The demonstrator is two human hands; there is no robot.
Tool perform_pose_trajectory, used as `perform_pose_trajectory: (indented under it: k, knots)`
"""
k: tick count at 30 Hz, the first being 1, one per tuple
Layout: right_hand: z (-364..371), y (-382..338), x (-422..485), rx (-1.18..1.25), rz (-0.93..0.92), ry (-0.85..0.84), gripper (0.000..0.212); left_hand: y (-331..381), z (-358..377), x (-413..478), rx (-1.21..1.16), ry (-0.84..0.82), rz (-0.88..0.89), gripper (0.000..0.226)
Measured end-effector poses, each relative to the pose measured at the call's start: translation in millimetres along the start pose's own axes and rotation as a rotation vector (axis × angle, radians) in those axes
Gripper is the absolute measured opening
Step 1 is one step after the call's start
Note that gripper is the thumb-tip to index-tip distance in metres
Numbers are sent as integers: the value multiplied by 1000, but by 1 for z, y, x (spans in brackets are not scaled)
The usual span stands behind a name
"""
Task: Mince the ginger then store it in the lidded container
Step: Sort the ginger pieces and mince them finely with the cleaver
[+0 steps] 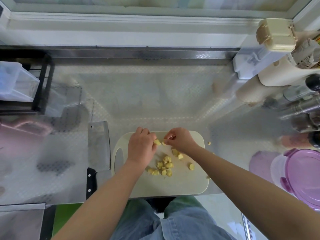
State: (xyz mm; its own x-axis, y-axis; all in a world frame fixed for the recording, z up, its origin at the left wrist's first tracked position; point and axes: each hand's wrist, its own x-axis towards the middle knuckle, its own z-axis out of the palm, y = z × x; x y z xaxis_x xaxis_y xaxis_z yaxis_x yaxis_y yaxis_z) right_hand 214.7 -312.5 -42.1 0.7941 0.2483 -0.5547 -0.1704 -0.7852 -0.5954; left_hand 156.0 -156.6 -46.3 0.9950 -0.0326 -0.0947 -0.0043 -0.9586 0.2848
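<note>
Two bare hands work at the far end of a pale cutting board: the left hand pinches a ginger chunk in curled fingers, and the right hand pinches a smaller piece just beside it. More ginger pieces, roughly cut, lie heaped mid-board between the forearms, with a few apart toward the right. A stray bit sits on the steel counter just off the board's right edge.

The board's near edge lies close to the counter's front edge. A cleaver rests flat just beside the board's left edge, black handle toward the person. Behind the board the counter runs open to the back rail. A black rack crowds the left rear, and bottles crowd the right. The lidded container, clear with a purple lid, stands at the right, well apart from the board. A label on a white bottle at upper right carries print too blurred to read.
</note>
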Motion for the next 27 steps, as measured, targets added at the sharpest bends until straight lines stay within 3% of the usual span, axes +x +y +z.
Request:
perform_pose_trajectory:
  k: [7,9,13,18,27]
  knots:
    - [7,-1,-3,-75,-111,184,2,0,2,-2,-6,18,-4,27]
    - [0,4,-6,-50,-144,221,9,1,1,-5,-46,36,27,26]
    - [-15,25,-25,-113,-151,152,14,7,2,-16,-160,-7,81,13]
    - [-7,44,-52,-203,-98,25,29,26,11,-22,-223,-89,123,16]
    - [4,47,-52,-171,-84,167,20,48,23,-9,-144,-151,69,19]
